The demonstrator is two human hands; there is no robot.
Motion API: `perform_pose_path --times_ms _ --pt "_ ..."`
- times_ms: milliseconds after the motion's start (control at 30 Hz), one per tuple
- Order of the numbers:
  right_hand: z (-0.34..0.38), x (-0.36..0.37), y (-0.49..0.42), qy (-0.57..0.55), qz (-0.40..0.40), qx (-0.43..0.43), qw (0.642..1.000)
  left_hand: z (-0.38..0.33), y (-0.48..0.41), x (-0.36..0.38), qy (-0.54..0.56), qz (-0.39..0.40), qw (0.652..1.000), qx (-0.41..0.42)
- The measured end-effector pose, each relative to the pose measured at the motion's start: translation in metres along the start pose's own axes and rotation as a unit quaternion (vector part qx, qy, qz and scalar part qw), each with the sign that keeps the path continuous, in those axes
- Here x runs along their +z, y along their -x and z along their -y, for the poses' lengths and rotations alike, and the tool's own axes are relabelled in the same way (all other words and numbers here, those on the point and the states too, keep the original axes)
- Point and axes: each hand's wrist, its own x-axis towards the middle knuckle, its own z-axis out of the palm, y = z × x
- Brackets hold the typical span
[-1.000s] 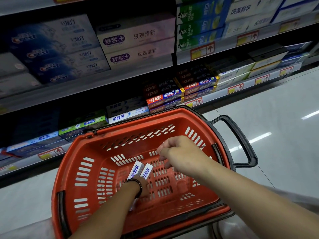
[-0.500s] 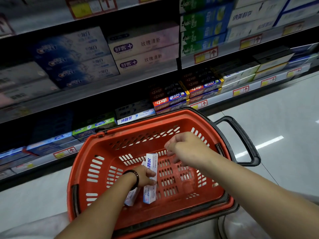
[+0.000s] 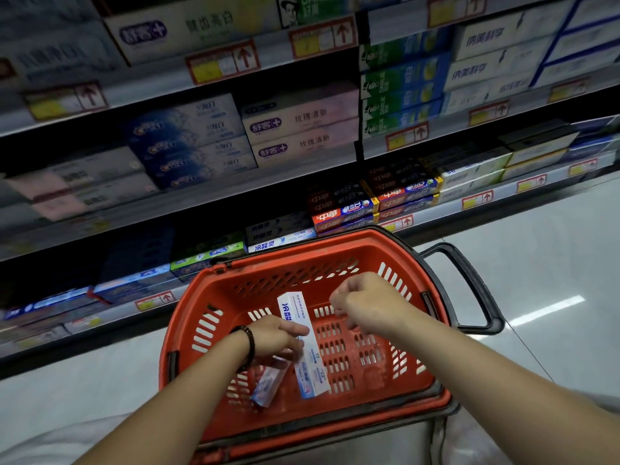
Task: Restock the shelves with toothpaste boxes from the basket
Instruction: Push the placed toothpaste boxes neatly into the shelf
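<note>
floor (image 3: 553,250): pale, glossy | light streak (image 3: 550,308): reflected on floor, right

Left hand (image 3: 275,337) raised white toothpaste box (image 3: 303,347) upright; second box (image 3: 268,385) lifted alongside.
</note>
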Motion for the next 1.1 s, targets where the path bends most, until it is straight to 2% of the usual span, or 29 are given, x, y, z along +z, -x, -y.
perform_pose_path --times_ms 233,467,633,800,1000,1100 --pt "-0.002 0.007 0.009 0.067 0.025 -0.024 0.997 -0.03 0.05 0.004 0.1 0.015 0.993 0.056" --pt "-0.001 0.013 0.022 0.172 0.029 -0.083 0.981 -0.054 0.085 -0.002 0.2 -0.04 0.975 0.092" --pt "0.0 0.014 0.029 0.213 -0.013 -0.155 0.965 -0.073 0.111 0.002 0.262 -0.065 0.959 0.09" --pt "-0.002 0.015 0.025 0.24 -0.033 -0.174 0.954 -0.076 0.113 0.003 0.301 -0.062 0.948 0.086" --pt "-0.008 0.012 0.015 0.213 -0.058 -0.174 0.96 -0.079 0.108 0.004 0.3 -0.055 0.947 0.106" --pt "-0.009 0.009 0.013 0.141 -0.066 -0.159 0.975 -0.079 0.109 0.002 0.32 -0.042 0.938 0.127"
